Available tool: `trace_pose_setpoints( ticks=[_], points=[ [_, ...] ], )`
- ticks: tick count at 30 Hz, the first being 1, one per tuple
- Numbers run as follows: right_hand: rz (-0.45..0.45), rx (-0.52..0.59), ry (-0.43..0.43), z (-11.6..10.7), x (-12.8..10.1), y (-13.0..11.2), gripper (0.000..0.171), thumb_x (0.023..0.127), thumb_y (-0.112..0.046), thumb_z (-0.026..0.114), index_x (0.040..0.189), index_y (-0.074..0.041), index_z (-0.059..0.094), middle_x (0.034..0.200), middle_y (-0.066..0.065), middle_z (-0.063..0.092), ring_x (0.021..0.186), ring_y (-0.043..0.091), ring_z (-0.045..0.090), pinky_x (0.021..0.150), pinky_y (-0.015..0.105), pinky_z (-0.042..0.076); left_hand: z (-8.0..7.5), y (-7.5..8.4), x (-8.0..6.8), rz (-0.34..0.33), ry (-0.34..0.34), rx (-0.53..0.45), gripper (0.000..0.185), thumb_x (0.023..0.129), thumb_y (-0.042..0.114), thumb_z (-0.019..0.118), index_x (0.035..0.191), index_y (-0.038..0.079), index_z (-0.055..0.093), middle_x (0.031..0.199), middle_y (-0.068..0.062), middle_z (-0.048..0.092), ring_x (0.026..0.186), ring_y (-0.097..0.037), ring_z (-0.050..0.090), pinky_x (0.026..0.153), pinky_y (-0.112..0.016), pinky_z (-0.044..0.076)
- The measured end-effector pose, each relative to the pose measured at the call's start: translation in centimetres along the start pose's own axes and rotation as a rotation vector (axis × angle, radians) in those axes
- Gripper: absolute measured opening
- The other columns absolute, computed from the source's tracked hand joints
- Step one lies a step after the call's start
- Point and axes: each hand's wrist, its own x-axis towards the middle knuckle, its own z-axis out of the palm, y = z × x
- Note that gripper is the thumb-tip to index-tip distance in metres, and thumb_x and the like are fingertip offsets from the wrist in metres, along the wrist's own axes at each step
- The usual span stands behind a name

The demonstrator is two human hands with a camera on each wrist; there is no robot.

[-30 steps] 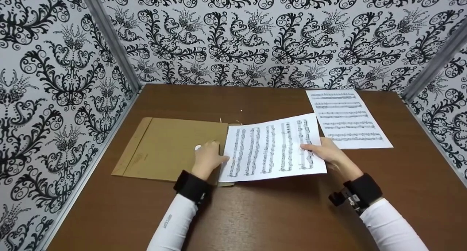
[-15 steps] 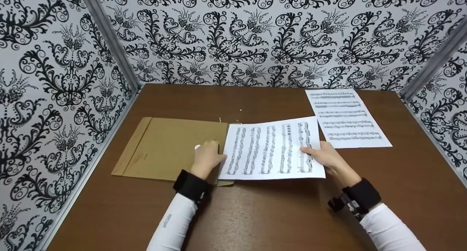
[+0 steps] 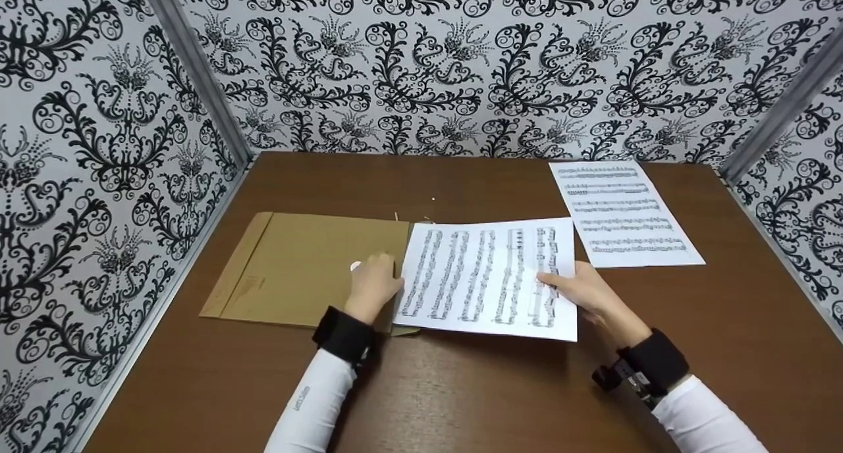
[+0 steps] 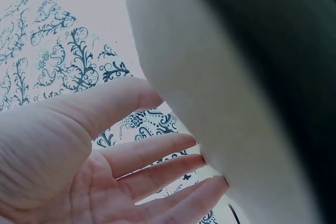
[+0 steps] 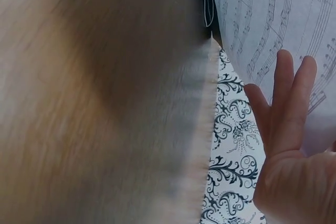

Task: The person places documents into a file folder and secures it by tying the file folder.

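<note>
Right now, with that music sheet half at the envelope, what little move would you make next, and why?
Probably slide the music sheet a little further left into the brown envelope. Its left edge sits at the envelope's mouth, where the left hand is, while the right hand holds the other end. Most of the sheet is outside.

Head view evenly lit; wrist views blurred.

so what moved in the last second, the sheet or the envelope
The sheet of music moved: the right hand, gripping its right edge, has lowered it and drawn it slightly left toward the brown envelope. The left hand, the envelope and the second sheet stayed put.
</note>
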Motion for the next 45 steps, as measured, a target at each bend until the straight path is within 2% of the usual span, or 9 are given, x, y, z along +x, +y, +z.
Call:
trace_pose_setpoints(
  ticks=[9,15,20,26,32,39,45],
  points=[
    [-0.012,-0.097,0.041,0.3,-0.1,-0.6,0.049,0.101,-0.014,0.060,0.140,0.014,0.050,0.092,0.008,0.077,0.069,0.013,0.076,0.063,0.030,0.063,0.2,0.2,0.1,-0.025,0.024,-0.128,0.006,0.080,0.004,0.071,0.082,-0.002,0.070,0.087,-0.022,0.075,0.068,-0.034,0.068,0.058,-0.047,0.053],
    [-0.015,-0.107,0.050,0.3,0.0,-1.1,0.045,0.101,-0.012,0.060,0.134,0.017,0.052,0.086,0.006,0.076,0.065,0.012,0.075,0.062,0.030,0.063,0.1,0.3,0.1,-0.022,0.040,-0.129,0.007,0.081,0.004,0.072,0.082,-0.002,0.070,0.089,-0.023,0.076,0.070,-0.036,0.070,0.059,-0.048,0.055],
    [-0.054,-0.148,0.030,0.4,0.1,-1.6,0.042,0.101,-0.013,0.060,0.128,0.019,0.055,0.080,0.004,0.075,0.061,0.010,0.073,0.059,0.027,0.061,-0.2,0.4,0.0,-0.014,0.063,-0.144,0.006,0.080,0.003,0.070,0.079,-0.002,0.070,0.088,-0.024,0.076,0.071,-0.039,0.071,0.061,-0.050,0.055],
    [-0.095,-0.191,0.019,0.2,0.1,-1.8,0.041,0.099,-0.012,0.062,0.124,0.020,0.060,0.075,0.003,0.075,0.057,0.007,0.070,0.056,0.025,0.060,-0.3,0.4,0.1,-0.013,0.076,-0.152,0.005,0.082,0.003,0.068,0.078,-0.001,0.070,0.088,-0.023,0.076,0.071,-0.037,0.070,0.059,-0.049,0.053],
    [-0.090,-0.209,0.015,0.3,0.2,-2.0,0.039,0.097,-0.012,0.063,0.121,0.020,0.062,0.073,0.002,0.074,0.057,0.007,0.070,0.056,0.023,0.059,-0.3,0.6,0.1,-0.022,0.079,-0.167,0.006,0.084,0.003,0.068,0.079,0.000,0.071,0.088,-0.021,0.077,0.072,-0.035,0.071,0.061,-0.047,0.053],
    [-0.075,-0.204,-0.001,0.5,0.3,-2.6,0.043,0.099,-0.013,0.061,0.129,0.017,0.057,0.085,0.009,0.078,0.062,0.008,0.073,0.058,0.024,0.060,-0.3,0.6,-0.1,0.012,0.130,-0.149,0.010,0.082,0.001,0.070,0.073,0.000,0.069,0.081,-0.021,0.076,0.067,-0.035,0.070,0.056,-0.046,0.052],
    [-0.096,-0.236,-0.011,0.4,0.1,-3.5,0.043,0.097,-0.014,0.063,0.129,0.014,0.059,0.093,0.016,0.078,0.064,0.010,0.073,0.059,0.023,0.060,-0.3,0.7,0.0,0.008,0.109,-0.133,0.007,0.084,0.003,0.072,0.079,-0.001,0.071,0.084,-0.021,0.076,0.070,-0.036,0.072,0.058,-0.046,0.053]
  ],
)
